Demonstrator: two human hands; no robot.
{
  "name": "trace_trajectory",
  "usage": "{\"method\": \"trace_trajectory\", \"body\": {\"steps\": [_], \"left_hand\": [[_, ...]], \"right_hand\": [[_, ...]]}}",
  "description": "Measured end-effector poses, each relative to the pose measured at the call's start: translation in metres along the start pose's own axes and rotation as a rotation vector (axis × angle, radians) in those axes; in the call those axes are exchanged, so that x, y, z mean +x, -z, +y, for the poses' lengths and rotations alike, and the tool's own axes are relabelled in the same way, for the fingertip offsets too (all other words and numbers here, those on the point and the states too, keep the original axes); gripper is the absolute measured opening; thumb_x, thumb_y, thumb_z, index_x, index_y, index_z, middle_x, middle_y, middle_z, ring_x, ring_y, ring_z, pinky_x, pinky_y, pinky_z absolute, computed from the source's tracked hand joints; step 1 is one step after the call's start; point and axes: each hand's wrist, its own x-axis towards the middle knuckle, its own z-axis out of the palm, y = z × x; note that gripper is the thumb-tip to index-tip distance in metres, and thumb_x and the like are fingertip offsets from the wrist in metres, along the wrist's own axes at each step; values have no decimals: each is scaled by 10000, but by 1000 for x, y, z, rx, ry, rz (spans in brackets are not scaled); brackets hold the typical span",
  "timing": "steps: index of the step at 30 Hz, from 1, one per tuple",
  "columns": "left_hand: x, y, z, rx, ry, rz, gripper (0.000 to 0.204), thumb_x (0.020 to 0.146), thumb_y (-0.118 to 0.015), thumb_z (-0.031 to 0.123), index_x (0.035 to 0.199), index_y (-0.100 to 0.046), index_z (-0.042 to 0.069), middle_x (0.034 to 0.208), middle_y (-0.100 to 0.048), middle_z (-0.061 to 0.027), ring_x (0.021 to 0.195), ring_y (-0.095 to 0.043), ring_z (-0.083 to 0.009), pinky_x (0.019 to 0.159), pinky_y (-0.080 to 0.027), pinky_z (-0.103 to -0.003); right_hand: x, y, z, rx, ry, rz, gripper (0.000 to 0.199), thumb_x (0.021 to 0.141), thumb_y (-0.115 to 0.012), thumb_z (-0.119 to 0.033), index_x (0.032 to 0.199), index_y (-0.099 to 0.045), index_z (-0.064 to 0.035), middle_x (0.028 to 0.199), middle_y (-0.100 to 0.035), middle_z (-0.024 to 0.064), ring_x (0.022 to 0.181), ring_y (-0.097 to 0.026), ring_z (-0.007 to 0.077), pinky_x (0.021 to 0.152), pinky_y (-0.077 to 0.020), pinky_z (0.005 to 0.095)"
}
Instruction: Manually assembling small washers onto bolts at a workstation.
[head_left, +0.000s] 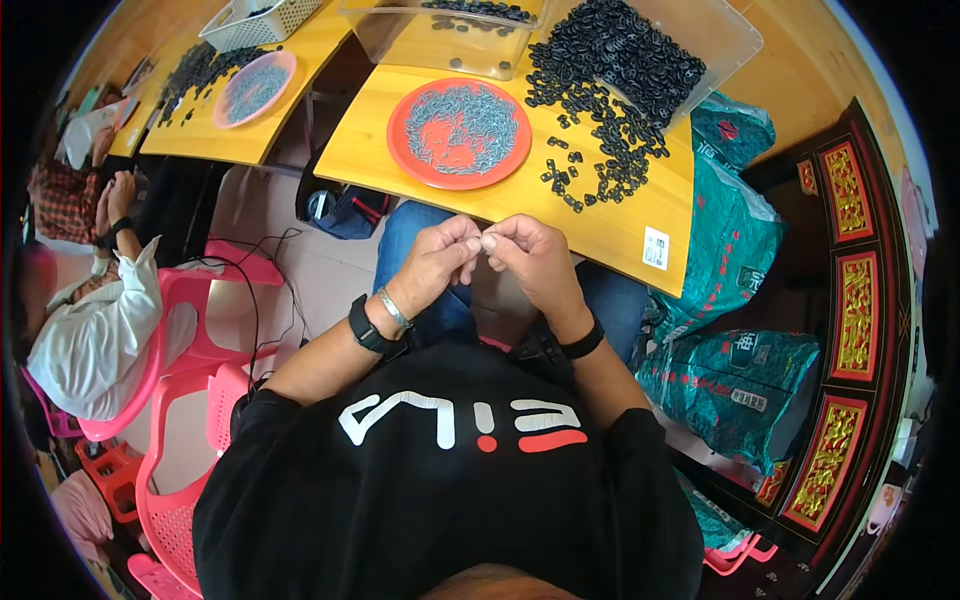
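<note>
Head view, looking down: the person's left hand [432,262] and right hand [530,255] meet fingertip to fingertip just off the near edge of the wooden table [620,235], both pinched together around a small part [487,241] that is too tiny to make out clearly. On the table beyond the hands, a red plate [459,133] heaped with thin grey pieces sits near the near edge, with a spill of small black rings [590,130] beside it toward the right corner, running out of a clear plastic bin [735,40] at the far edge.
</note>
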Motion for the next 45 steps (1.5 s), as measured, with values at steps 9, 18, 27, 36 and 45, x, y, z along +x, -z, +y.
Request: {"method": "trace_trajectory", "body": {"steps": [9, 18, 27, 36, 45], "left_hand": [[2, -9, -1, -147, -35, 67, 169, 923, -480, 200, 853, -521, 52, 632, -535, 3, 520, -492, -57, 453, -358, -171], [20, -2, 20, -354, 28, 204, 130, 896, -478, 180, 827, -503, 73, 627, -544, -18, 472, -520, -107, 431, -377, -204], [32, 31, -12, -246, 85, 337, 122, 867, -481, 140, 766, -498, 75, 590, -510, 3, 419, -470, -85, 377, -336, -198], [28, 42, 8, -306, 67, 374, 119, 867, -491, 136, 760, -507, 86, 604, -496, 13, 451, -459, -72, 408, -341, -194], [26, 42, 11, -309, 31, 365, 106, 879, -478, 160, 795, -508, 102, 604, -506, 14, 457, -478, -75, 408, -332, -175]], "right_hand": [[4, -4, 6, -61, 6, 18, 72, 868, -566, -65, 881, -577, 5, 722, -592, 6, 610, -516, 38, 560, -419, 176], [98, 19, -32, -735, 278, -21, 156, 772, -608, -178, 795, -644, -28, 697, -629, 152, 651, -626, 260, 610, -482, 349], [144, -11, -7, -1360, 357, -197, 129, 736, -574, -130, 790, -674, -70, 802, -636, 144, 752, -614, 322, 687, -484, 417], [156, -17, -8, -1600, 388, -327, 112, 740, -571, -137, 781, -653, -73, 791, -624, 142, 756, -615, 319, 659, -479, 430], [164, -27, -20, -1322, 271, -347, 177, 726, -614, -195, 848, -650, -72, 809, -644, 128, 748, -615, 311, 670, -487, 394]]}}
